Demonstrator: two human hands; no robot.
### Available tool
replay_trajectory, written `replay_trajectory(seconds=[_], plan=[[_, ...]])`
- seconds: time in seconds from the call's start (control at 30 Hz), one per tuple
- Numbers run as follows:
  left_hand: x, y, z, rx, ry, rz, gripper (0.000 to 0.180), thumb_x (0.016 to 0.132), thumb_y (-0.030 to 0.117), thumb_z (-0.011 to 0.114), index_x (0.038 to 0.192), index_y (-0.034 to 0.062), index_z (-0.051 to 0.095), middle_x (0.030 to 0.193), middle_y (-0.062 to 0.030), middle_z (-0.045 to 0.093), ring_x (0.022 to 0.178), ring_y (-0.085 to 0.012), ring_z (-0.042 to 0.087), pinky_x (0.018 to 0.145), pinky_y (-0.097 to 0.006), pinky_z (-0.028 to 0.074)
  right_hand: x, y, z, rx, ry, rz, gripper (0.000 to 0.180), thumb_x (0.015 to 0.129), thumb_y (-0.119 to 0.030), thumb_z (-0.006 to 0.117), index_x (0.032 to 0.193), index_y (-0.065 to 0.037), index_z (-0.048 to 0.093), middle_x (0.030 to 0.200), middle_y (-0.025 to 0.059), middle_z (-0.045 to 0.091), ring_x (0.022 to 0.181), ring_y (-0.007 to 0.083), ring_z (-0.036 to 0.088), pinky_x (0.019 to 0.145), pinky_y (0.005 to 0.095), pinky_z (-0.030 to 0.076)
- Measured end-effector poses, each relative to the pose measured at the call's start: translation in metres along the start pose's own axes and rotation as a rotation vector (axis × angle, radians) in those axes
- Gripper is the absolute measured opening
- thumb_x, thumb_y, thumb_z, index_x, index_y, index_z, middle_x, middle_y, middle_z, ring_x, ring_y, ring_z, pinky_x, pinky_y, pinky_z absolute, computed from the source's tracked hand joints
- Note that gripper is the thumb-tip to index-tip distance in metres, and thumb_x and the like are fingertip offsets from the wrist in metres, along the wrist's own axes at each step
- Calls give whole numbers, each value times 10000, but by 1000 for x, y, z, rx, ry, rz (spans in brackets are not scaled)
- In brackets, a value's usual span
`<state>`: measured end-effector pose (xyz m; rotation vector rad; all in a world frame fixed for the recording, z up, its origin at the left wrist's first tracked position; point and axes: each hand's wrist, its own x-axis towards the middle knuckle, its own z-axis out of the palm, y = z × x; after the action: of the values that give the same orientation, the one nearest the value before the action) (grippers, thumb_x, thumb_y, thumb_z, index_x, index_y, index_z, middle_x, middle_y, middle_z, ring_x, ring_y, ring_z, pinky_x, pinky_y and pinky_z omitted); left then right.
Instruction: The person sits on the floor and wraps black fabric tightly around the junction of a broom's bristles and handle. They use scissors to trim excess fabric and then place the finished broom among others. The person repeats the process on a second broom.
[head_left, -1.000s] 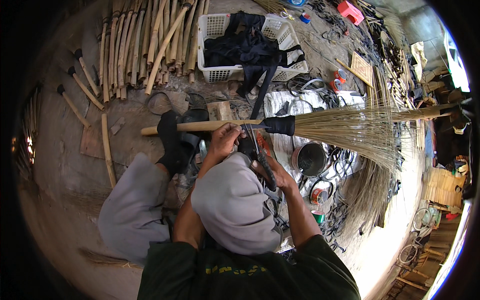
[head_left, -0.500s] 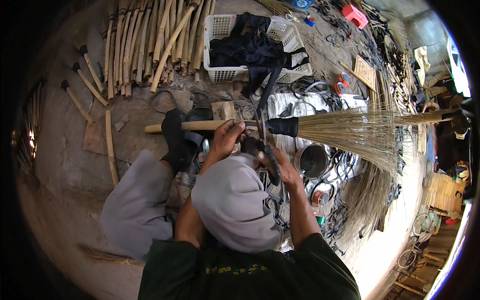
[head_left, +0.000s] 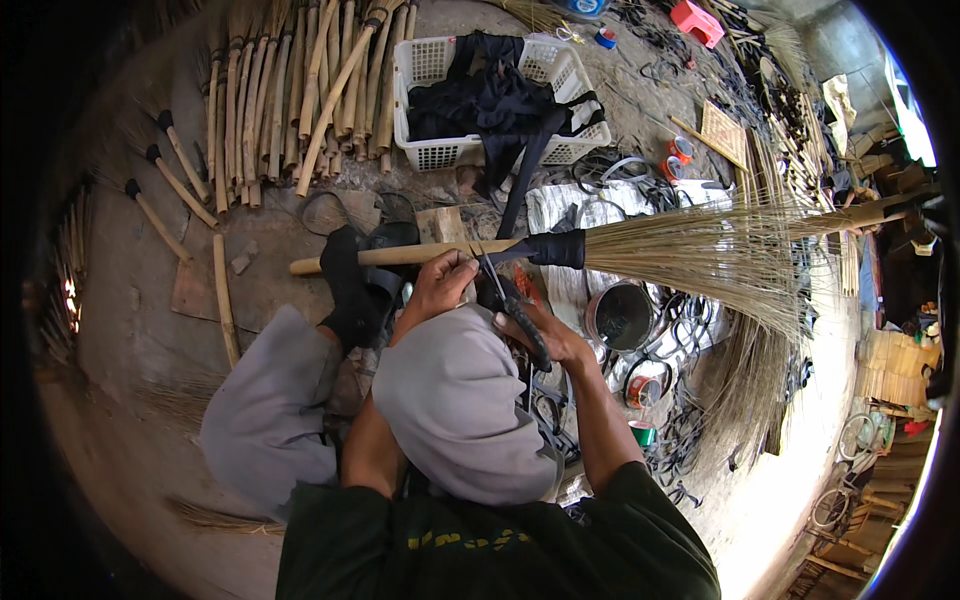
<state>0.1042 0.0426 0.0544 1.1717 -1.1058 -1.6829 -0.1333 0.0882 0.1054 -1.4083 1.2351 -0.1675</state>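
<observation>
A broom lies crosswise before me, its pale wooden handle to the left and its stiff bristles fanning right. Black wrapping binds the neck, and a dark strip runs from it toward my left hand. My left hand is closed just below the handle, thumb and fingers pinching what looks like the strip's end. Scissors with dark grips are in my right hand; their slim blades point up at the strip beside my left fingertips. My foot in a black sock rests by the handle's left end.
A white plastic basket of black cloth strips stands beyond the broom. Bundled broom handles lie far left. A dark round pot, tape rolls and tangled black strips cover the floor at right.
The scissors have swung left, their blades now tilted toward my left fingertips and the strip. The broom's wrapped neck sits slightly further left in the picture.
</observation>
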Motion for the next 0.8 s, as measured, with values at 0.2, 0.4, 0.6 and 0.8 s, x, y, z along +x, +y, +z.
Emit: replay_trajectory(seconds=[0.2,0.4,0.6,0.8], plan=[[-20,34,1,180,81,143,239,1024,217,668,949,-8,647,784,-47,628,724,-110,537,680,-314,462,18,-23,-3,15,15,-77,813,983,-711,580,1356,10,629,1112,206,703,970,276,668,897,414,513],[-22,52,-2,471,39,217,254,1002,201,700,984,-49,659,875,-159,694,793,-204,640,761,-363,515,26,-24,1,-12,48,-86,698,991,-642,617,1186,25,692,981,223,707,950,303,675,885,445,506],[-18,7,-18,427,-54,89,293,983,234,726,1098,-33,686,1033,-179,733,842,-209,671,796,-381,534,27,0,15,106,181,-250,613,978,-554,675,1167,28,685,979,249,702,941,399,668,894,460,510],[6,-39,-12,185,-188,-87,585,997,257,732,1449,-53,526,1321,-198,685,868,-180,699,748,-321,571,-37,100,36,-163,499,128,716,888,-457,769,1420,-22,564,1211,297,680,1155,476,646,1009,478,508]])
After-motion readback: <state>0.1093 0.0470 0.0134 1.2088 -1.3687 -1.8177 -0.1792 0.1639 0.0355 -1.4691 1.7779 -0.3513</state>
